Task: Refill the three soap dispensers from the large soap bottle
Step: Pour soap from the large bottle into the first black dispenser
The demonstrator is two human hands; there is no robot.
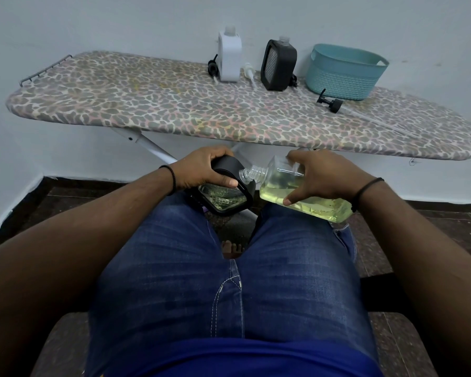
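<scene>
Above my knees, my left hand (pixel 205 170) grips a black soap dispenser (pixel 223 198) with a clear faceted window, tilted toward the right. My right hand (pixel 321 176) holds the large clear soap bottle (pixel 297 191), half full of yellow-green liquid, tipped on its side. The bottle's open threaded neck touches the dispenser's top corner. On the ironing board (pixel 174 104) stand a white dispenser (pixel 229 57) and a second black dispenser (pixel 278 65), both without pumps. Three pump heads lie on the board: a black pump (pixel 213 67), a white pump (pixel 248 70) and another black pump (pixel 330 102).
A teal plastic basket (pixel 344 68) stands at the board's back right, against the white wall. The board's white metal legs (pixel 150 146) reach down just beyond my hands. My legs in blue jeans fill the lower view, over a dark tiled floor.
</scene>
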